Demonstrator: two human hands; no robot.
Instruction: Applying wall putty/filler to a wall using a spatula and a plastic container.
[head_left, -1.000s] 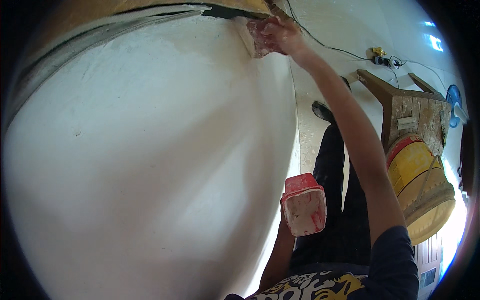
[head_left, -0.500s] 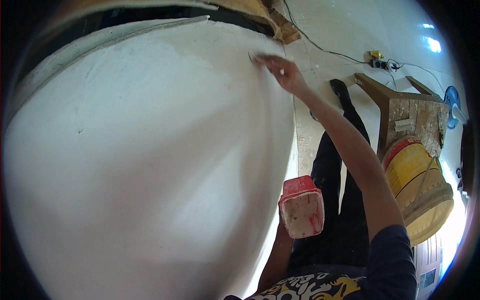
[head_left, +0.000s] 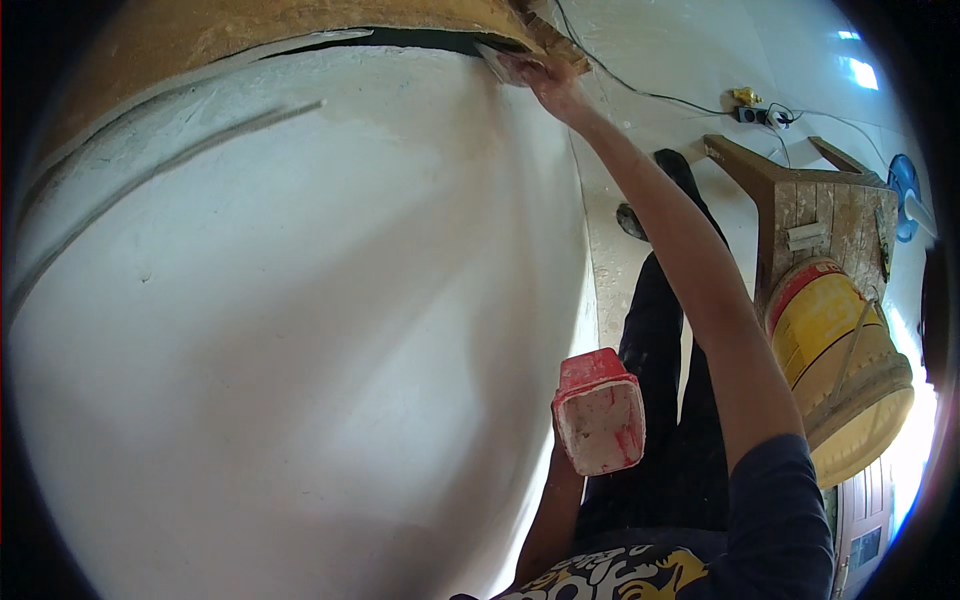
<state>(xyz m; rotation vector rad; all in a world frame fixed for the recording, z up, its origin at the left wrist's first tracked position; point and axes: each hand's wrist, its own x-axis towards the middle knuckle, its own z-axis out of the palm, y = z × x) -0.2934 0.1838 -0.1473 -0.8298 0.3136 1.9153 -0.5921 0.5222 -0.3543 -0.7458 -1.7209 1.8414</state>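
White surface [head_left: 320,260], likely smoothing: I read right hand [head_left: 560,90] gripping scraper [head_left: 507,66] at 12 o'clock, red tub [head_left: 596,371] at 4, left fingers hidden, can't tell grip; next stroke calls for flat, steady contact

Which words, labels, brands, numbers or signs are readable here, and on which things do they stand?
Bucket: pale lettering on its red band, blurred and curving away, not fully readable.
Shirt: white print, folded and cut off by the lower edge, no whole word readable.
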